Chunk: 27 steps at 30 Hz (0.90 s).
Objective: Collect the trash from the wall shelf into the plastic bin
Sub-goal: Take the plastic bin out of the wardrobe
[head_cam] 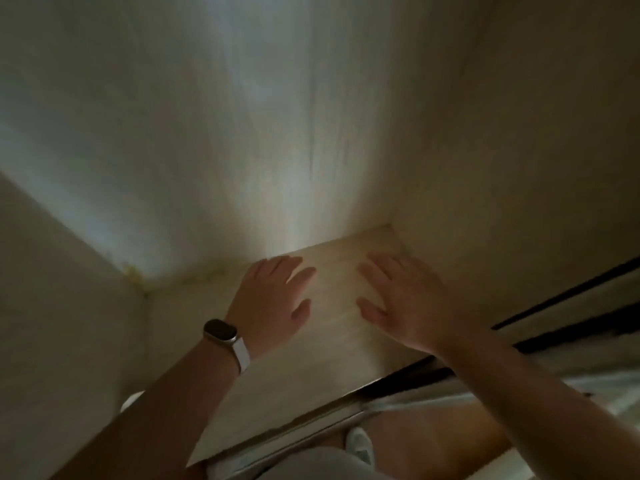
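I look down at a pale wooden wall shelf [332, 355] set in a corner between light walls. Both my hands hover flat over its top with the fingers spread and nothing in them. My left hand [273, 296], with a watch on a white strap at the wrist, is over the shelf's middle. My right hand [401, 299] is a little to the right of it. No trash and no plastic bin show in this blurred, dim view.
A wall [69, 323] closes the shelf on the left and another wall [519, 168] on the right. Dark rails [554, 306] run along the shelf's front right edge. Below the shelf I see orange floor [433, 441] and a white shoe [360, 445].
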Available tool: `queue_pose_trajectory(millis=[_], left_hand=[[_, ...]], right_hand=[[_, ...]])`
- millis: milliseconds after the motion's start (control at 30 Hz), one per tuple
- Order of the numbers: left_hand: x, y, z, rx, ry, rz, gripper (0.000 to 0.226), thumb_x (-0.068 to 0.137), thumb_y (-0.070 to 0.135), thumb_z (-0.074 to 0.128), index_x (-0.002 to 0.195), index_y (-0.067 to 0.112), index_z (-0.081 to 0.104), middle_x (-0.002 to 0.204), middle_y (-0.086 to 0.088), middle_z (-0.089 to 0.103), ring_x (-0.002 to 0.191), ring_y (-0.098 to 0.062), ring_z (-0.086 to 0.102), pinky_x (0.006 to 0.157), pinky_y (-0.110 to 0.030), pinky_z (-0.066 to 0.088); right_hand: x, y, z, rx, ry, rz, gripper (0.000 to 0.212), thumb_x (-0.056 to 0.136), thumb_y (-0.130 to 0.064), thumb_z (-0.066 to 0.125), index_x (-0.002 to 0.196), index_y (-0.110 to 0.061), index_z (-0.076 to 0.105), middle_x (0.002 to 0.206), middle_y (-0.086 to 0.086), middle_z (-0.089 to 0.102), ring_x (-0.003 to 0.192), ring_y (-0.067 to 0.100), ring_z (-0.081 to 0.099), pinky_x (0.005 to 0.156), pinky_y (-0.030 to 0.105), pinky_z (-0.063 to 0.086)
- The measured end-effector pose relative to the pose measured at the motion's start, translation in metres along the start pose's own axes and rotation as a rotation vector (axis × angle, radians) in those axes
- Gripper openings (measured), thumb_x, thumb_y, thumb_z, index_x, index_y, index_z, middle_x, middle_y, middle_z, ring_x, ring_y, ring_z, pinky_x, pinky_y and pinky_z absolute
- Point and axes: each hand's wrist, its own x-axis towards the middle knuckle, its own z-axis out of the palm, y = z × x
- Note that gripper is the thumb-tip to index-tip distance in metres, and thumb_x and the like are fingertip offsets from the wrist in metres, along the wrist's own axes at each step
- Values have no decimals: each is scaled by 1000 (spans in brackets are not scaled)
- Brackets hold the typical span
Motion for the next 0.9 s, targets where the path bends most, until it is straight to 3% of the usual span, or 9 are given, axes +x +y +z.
queue_pose_trajectory(millis=[100, 367, 567, 667, 767, 900], left_hand=[[-31, -7, -10, 77, 1, -169, 49, 81, 31, 70, 126, 13, 69, 130, -16, 68, 116, -40, 64, 96, -53, 49], [-122, 16, -14, 149, 36, -579, 49, 79, 28, 78, 125, 11, 71, 127, -17, 70, 114, -41, 67, 97, -57, 50], [-196, 39, 7, 141, 13, -851, 54, 84, 42, 49, 123, 13, 71, 124, -15, 71, 114, -39, 66, 95, -54, 51], [-233, 39, 21, 148, 2, -973, 50, 81, 40, 55, 121, 14, 71, 122, -14, 71, 111, -39, 67, 93, -53, 52], [-264, 31, 43, 65, 21, -1151, 49, 80, 40, 63, 124, 19, 69, 127, -11, 70, 114, -38, 66, 93, -55, 51], [-293, 13, 88, -260, 93, -1432, 47, 89, 39, 62, 132, 20, 65, 135, -7, 66, 121, -32, 61, 99, -47, 49]], right_hand=[[21, -18, 12, 32, 8, -150, 53, 87, -48, 54, 131, -18, 56, 138, 9, 54, 123, 29, 50, 98, 44, 41], [32, -63, 63, 150, -60, -450, 62, 88, -55, 36, 138, -21, 47, 148, 5, 43, 132, 27, 40, 105, 42, 34], [28, -95, 105, 217, -142, -582, 61, 91, -56, 34, 141, -23, 41, 150, 3, 39, 134, 23, 35, 107, 43, 32], [22, -116, 126, 185, -184, -649, 58, 92, -55, 38, 141, -22, 41, 149, 3, 40, 133, 22, 37, 105, 42, 34], [19, -138, 147, 126, -244, -714, 59, 92, -55, 37, 141, -22, 41, 148, 3, 41, 131, 21, 39, 103, 41, 36], [30, -173, 175, 106, -320, -735, 58, 91, -54, 40, 138, -20, 43, 145, 3, 43, 127, 22, 42, 99, 42, 39]])
